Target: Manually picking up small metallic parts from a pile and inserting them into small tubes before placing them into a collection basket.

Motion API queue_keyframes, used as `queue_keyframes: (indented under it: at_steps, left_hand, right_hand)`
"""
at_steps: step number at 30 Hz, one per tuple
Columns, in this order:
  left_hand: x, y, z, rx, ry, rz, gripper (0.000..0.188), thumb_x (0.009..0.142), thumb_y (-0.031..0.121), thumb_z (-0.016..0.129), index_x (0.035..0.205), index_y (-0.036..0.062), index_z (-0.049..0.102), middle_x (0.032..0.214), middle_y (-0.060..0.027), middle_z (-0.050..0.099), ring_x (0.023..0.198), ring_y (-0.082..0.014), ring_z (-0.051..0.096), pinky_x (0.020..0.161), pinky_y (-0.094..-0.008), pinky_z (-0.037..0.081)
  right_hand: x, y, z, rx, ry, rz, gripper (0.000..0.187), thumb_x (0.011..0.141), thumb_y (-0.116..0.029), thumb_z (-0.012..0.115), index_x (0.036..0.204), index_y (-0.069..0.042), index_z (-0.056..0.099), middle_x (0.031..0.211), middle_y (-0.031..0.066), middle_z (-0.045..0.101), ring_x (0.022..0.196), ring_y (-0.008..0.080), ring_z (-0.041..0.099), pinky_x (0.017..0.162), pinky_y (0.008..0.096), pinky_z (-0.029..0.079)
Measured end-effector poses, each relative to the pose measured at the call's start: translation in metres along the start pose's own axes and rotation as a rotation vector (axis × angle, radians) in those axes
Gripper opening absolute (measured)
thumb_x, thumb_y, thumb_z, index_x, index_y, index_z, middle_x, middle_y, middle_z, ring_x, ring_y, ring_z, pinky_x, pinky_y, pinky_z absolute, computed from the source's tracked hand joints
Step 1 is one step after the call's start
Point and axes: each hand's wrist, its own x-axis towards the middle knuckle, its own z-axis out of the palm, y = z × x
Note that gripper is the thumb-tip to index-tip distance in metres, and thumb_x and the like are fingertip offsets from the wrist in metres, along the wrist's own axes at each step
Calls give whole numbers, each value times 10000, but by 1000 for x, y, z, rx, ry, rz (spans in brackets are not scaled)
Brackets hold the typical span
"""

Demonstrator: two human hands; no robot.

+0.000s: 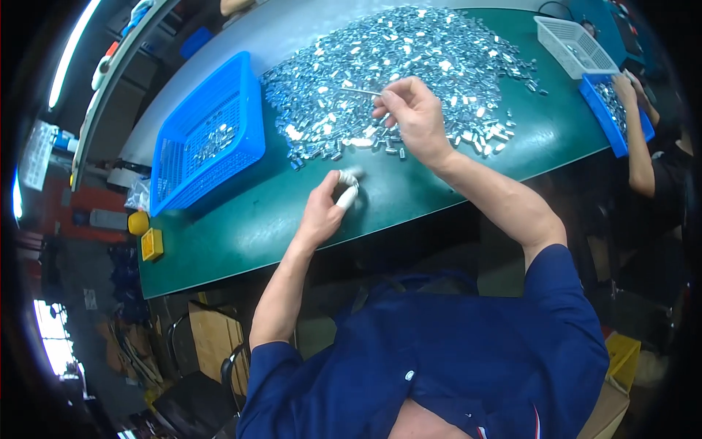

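One thin rod (360,91) pinched in right hand (417,119), tip toward 9 o'clock, over metal pieces (409,47) heaped at 12 o'clock on tabletop (241,234). Left hand (323,208) at 7–8 o'clock from right: curled; cannot tell if holding anything. Could lose rod in heap through slack pinch; could scatter pieces with low wrist.

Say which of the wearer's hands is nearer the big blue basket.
Left. The left hand is right of the basket; the right hand is farther right, over the metal pieces.
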Motion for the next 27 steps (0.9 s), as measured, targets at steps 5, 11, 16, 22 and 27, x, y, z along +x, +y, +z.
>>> queue_keyframes:
  at_steps: [5,11,16,22,27]
  left_hand:
    - [-21,32,-5,-696,-53,55,158,1065,164,584,1160,40,564,1237,-183,710,1136,-302,698,1032,-391,518]
    - [-32,0,14,-401,54,-41,98,1058,30,556,1150,1,538,1167,-166,718,1062,-210,706,984,-354,559]
    - [-32,6,14,-376,182,15,113,1048,8,567,1157,-1,538,1124,-157,724,1035,-201,717,952,-338,581]
    - [-43,7,16,-397,232,96,135,1022,-26,601,1145,-4,550,1091,-143,723,1023,-189,718,921,-333,598]
    - [-46,6,17,-288,211,111,175,996,4,665,1142,-11,569,1065,-131,733,1002,-198,720,922,-334,585]
  right_hand:
    - [-24,-20,-45,1,108,22,143,1052,-136,622,1092,-1,597,988,120,728,836,162,719,661,252,543]
    - [-47,-20,-48,-6,-23,102,153,1046,-120,617,1138,2,631,961,87,720,831,130,702,663,245,532]
    - [-75,-19,-26,-54,-267,149,168,1032,-104,632,1136,14,690,941,63,721,802,112,694,677,248,532]
    - [-89,-16,-11,-114,-426,143,156,1028,-67,624,1140,26,681,923,59,710,793,103,682,685,256,538]
    - [-94,-21,-10,-231,-434,118,134,1007,-55,642,1096,32,693,883,64,703,755,109,682,668,261,544]
